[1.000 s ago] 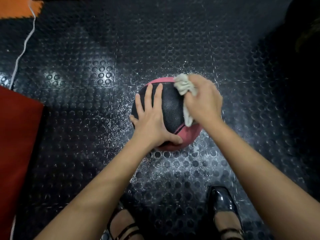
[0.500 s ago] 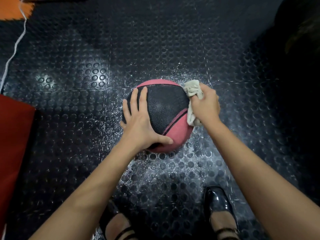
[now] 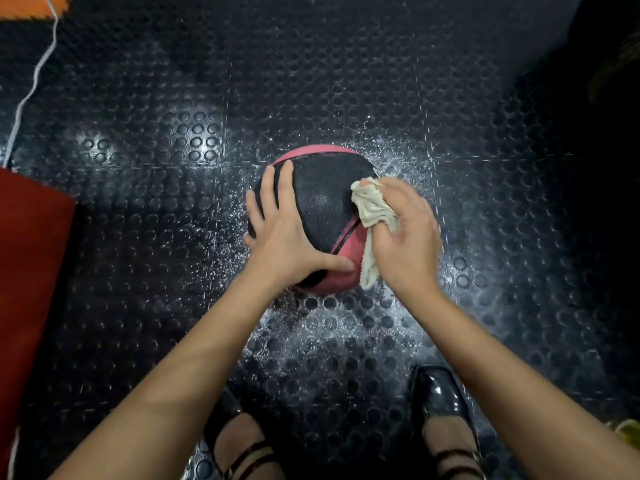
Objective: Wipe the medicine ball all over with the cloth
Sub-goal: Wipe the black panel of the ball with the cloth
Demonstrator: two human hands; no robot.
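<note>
A black and pink medicine ball [image 3: 322,202] sits on the studded black floor in the middle of the view. My left hand [image 3: 287,233] lies flat on its left side, fingers straight and thumb stretched across the near pink panel. My right hand [image 3: 405,237] grips a crumpled off-white cloth [image 3: 372,209] and presses it against the ball's right side. A tail of the cloth hangs down along the near right of the ball. The ball's far right flank is hidden behind that hand.
White specks are scattered on the black studded rubber floor [image 3: 346,341] around the ball. A red mat [image 3: 31,271] lies at the left, an orange one [image 3: 31,3] at the top left, with a white cord [image 3: 34,77] between. My two black shoes [image 3: 440,400] stand near.
My right hand has slid the cloth from the ball's far right top round to its near right side. The left hand stays flat on the ball, which has turned slightly.
</note>
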